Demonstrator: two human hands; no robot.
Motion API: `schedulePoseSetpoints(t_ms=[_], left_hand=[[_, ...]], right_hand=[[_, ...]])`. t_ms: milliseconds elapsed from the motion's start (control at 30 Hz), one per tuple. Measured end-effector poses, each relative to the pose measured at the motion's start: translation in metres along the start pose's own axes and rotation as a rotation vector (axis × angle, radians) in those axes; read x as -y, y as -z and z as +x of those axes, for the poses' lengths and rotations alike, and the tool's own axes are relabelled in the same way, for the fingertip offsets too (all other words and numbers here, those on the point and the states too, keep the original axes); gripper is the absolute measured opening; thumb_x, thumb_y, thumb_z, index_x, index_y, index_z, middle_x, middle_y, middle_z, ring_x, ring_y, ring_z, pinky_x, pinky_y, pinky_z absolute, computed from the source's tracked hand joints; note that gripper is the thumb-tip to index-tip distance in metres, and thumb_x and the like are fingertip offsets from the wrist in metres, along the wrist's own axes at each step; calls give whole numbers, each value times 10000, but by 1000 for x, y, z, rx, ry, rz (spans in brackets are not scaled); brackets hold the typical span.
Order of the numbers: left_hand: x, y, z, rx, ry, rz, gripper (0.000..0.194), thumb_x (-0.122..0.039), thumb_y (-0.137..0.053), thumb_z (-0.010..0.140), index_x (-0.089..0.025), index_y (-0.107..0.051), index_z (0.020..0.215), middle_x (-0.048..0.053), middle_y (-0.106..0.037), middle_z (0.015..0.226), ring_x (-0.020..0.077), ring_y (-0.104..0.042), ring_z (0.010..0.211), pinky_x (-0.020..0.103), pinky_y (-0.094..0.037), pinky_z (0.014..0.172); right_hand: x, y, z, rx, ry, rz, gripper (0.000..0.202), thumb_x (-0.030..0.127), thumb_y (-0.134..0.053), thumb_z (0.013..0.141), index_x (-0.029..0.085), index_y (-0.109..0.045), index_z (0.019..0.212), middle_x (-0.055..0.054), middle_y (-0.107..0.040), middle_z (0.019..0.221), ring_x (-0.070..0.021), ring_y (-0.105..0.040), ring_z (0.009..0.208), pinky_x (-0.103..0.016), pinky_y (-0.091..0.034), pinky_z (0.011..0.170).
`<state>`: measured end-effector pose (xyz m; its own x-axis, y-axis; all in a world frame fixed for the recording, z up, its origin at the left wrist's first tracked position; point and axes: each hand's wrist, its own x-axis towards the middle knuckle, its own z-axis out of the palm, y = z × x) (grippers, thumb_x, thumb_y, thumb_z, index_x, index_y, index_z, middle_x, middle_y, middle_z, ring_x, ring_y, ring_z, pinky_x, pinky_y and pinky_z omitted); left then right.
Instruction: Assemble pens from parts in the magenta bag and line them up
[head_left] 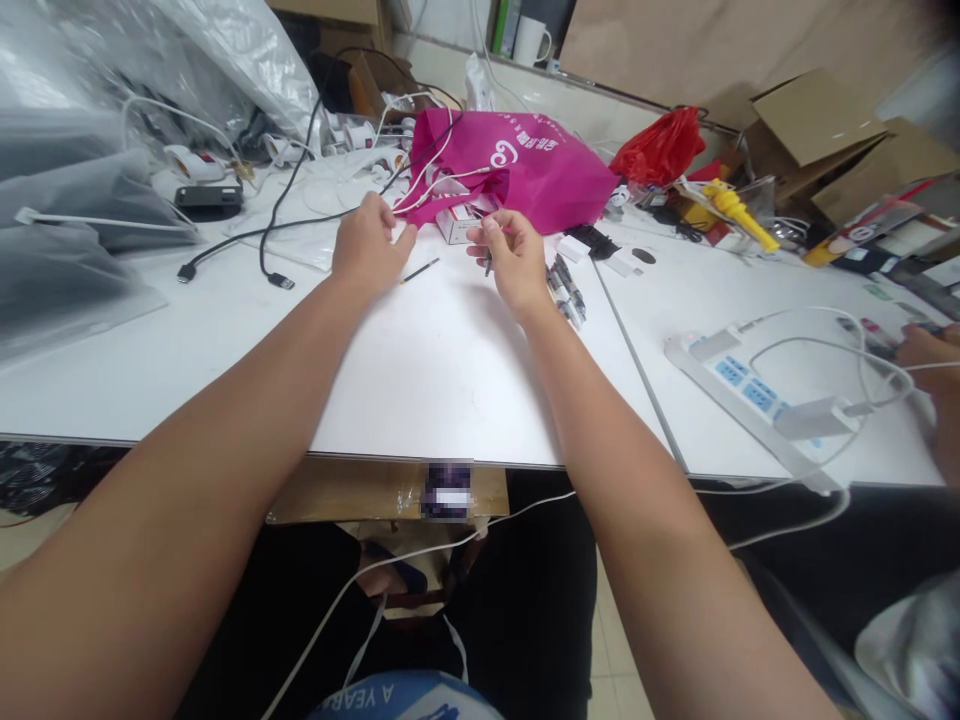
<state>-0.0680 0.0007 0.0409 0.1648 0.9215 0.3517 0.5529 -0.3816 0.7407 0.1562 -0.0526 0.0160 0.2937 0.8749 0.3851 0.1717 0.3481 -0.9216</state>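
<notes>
My left hand [373,245] rests over the white table, fingers curled and thumb apart, with nothing visible between them. Just right of its fingers lies a thin dark pen refill [421,270] with a yellowish end. My right hand [514,258] is closed, thumb against fingers, around a slim dark pen [488,266]; most of it is hidden by the fingers. Several dark pens [568,288] with pale bands lie in a bunch right of that wrist. Between and behind my hands, a small white box [459,228] stands against a magenta bag [525,165].
Black USB cables [279,280] trail across the table's left side beside grey plastic packaging [75,210]. A white power strip [739,385] with plugged cables lies at right. Another person's hand [930,350] is at the far right. Open cardboard boxes [817,120] stand behind.
</notes>
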Motion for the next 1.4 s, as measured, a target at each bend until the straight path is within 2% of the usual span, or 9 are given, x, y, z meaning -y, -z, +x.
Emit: schedulePoseSetpoints(t_ms=[133, 233, 333, 433, 600, 733, 933, 1100, 1400], left_hand=[[6, 12, 7, -69, 76, 132, 469, -591, -548, 1200, -258, -485, 876, 6, -354, 795, 197, -448, 959, 369, -363, 903], [9, 23, 13, -73, 89, 177, 580, -522, -216, 1289, -254, -427, 820, 13, -228, 733, 191, -416, 947, 370, -336, 859], [11, 25, 14, -25, 76, 211, 559, -494, -239, 1289, -246, -509, 867, 26, -356, 725, 234, -520, 1051, 382, -376, 891], [13, 16, 11, 3, 1, 173, 380, -460, -616, 1159, -257, -563, 843, 48, -578, 825, 285, -619, 1045, 399, -449, 924], [9, 1, 0, 256, -119, 31, 183, -362, -871, 901, -259, -766, 1011, 99, -778, 1145, 340, -659, 1271, 393, -469, 1208], [1, -7, -4, 326, -117, 109, 189, -293, -840, 920, -218, -815, 1092, 133, -799, 1192, 372, -676, 1330, 460, -433, 1307], [6, -25, 3, 260, -146, 15, 49, -181, -817, 895, -227, -831, 884, 140, -791, 1095, 391, -643, 1446, 467, -349, 1398], [12, -33, 10, 253, -196, 109, 172, -190, -710, 970, -209, -878, 1005, 163, -811, 1128, 384, -669, 1368, 513, -385, 1385], [5, -29, 1, 237, -164, 185, 268, -136, -635, 969, -188, -840, 1134, 152, -807, 1168, 348, -698, 1284, 431, -461, 1295]], right_hand=[[-3, -2, 0, -8, -5, -11, 590, 865, -748, 988, 297, -608, 1065, -43, -849, 1087, -195, -835, 988, -348, -688, 890], [-6, -3, 1, -11, -3, -10, 582, 860, -744, 994, 298, -615, 1073, -40, -839, 1072, -188, -824, 947, -355, -685, 887], [-8, -4, 1, -13, -10, -23, 574, 855, -732, 1006, 295, -620, 1074, -44, -833, 1068, -185, -816, 933, -357, -689, 893], [-8, -3, 1, -8, -23, -32, 566, 843, -735, 1011, 292, -624, 1072, -52, -834, 1073, -186, -815, 938, -358, -696, 904], [-6, -2, 1, -25, -49, -3, 570, 838, -777, 988, 294, -638, 1087, -35, -847, 1052, -179, -815, 910, -373, -718, 945], [-4, -4, 1, -43, -71, -1, 570, 841, -786, 979, 299, -643, 1083, -22, -845, 1028, -188, -825, 950, -393, -722, 990], [-13, -3, 5, -10, -32, -41, 583, 856, -754, 989, 295, -633, 1095, -53, -828, 1069, -199, -812, 962, -375, -696, 933], [-18, -3, 7, -16, -25, -39, 553, 837, -744, 1005, 303, -636, 1099, -40, -836, 1067, -181, -799, 888, -354, -696, 886], [-8, -7, 1, -28, -71, -42, 514, 797, -743, 1038, 298, -627, 1086, -36, -835, 1061, -189, -827, 952, -364, -716, 951]])
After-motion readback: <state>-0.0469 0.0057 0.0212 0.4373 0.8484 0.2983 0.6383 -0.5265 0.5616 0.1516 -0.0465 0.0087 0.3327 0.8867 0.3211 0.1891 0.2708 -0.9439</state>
